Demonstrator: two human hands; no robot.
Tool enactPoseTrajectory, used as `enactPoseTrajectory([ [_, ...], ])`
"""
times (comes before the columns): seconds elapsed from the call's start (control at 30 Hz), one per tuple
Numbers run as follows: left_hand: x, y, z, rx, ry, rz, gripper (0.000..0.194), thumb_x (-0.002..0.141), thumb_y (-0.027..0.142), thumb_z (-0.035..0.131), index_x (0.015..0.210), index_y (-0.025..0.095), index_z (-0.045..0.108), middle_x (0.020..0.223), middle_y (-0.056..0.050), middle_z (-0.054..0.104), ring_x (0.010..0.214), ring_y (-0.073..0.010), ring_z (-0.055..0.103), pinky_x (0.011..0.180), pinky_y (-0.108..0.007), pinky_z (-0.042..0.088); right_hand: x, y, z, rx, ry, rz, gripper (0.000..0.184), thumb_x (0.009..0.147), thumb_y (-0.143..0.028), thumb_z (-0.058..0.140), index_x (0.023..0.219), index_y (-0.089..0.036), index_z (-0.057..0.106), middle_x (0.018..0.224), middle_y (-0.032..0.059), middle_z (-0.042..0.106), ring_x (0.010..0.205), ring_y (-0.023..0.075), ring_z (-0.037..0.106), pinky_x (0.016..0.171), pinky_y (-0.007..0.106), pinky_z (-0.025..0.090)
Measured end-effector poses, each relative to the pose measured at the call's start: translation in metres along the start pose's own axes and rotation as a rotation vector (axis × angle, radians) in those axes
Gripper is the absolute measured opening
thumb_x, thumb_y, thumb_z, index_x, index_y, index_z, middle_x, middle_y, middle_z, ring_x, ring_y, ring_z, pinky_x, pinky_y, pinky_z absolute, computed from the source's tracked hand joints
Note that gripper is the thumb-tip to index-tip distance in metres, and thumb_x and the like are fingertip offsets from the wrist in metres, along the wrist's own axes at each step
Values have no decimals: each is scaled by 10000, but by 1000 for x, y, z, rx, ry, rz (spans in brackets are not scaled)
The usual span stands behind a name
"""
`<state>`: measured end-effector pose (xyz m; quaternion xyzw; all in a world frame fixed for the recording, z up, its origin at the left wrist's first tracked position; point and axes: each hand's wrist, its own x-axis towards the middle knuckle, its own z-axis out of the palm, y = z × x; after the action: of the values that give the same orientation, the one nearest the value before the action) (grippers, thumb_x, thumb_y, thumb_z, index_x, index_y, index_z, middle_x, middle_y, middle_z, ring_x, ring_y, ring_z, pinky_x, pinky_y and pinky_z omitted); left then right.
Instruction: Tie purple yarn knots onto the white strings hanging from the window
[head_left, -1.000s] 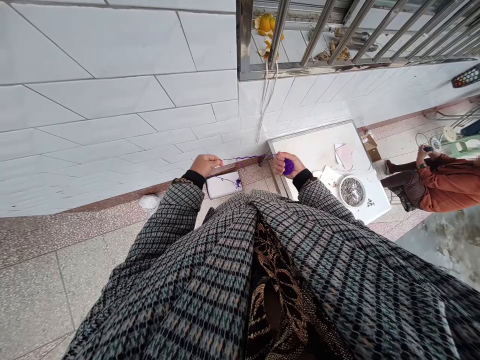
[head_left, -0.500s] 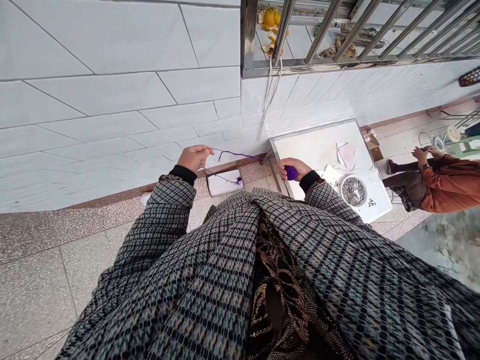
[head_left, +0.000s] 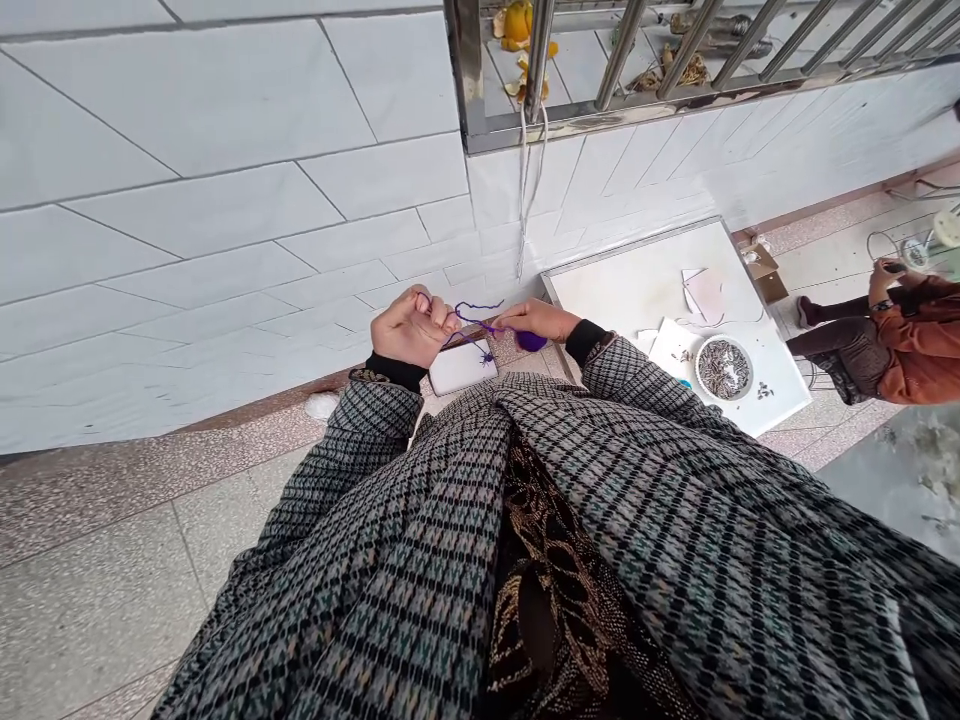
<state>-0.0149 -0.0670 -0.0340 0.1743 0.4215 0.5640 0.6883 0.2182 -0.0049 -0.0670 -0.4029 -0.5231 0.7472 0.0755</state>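
The left hand is curling its fingers around purple yarn, the right hand is pinching it while cupping a purple ball, and a white rectangular object is lying beneath, between them.

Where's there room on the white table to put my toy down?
The white table has a bare patch between its wall-side edge and the pink piece, just past the right hand. It's crowded around the bowl, with white paper on one side and loose bits on the other.
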Motion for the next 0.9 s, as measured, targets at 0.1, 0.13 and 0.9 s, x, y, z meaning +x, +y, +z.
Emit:
enactPoseTrajectory([
  [0.1,-3,-2,1,32,-23,-50,454,1038,312,522,624,191,378,531,6,355,505,-134,442,592,-293,470,12,-3,18,149,-164,-32,285,1078,-345,581,1064,-104,734,953,77,770,524,80,590,493,195,505],
  [0.13,-4,-3,1,49,-34,-68,454,1034,308,526,619,190,384,526,3,364,503,-137,450,588,-293,469,16,-3,22,192,-182,-53,310,1094,-361,531,1125,-113,714,958,73,766,525,86,594,496,198,505],
  [0.9,-8,-7,-7,21,29,-46,396,988,259,527,613,186,424,547,4,370,538,-127,464,611,-254,504,15,4,16,503,-136,-221,181,952,-241,674,1029,-82,712,734,8,658,580,115,620,582,221,527],
])
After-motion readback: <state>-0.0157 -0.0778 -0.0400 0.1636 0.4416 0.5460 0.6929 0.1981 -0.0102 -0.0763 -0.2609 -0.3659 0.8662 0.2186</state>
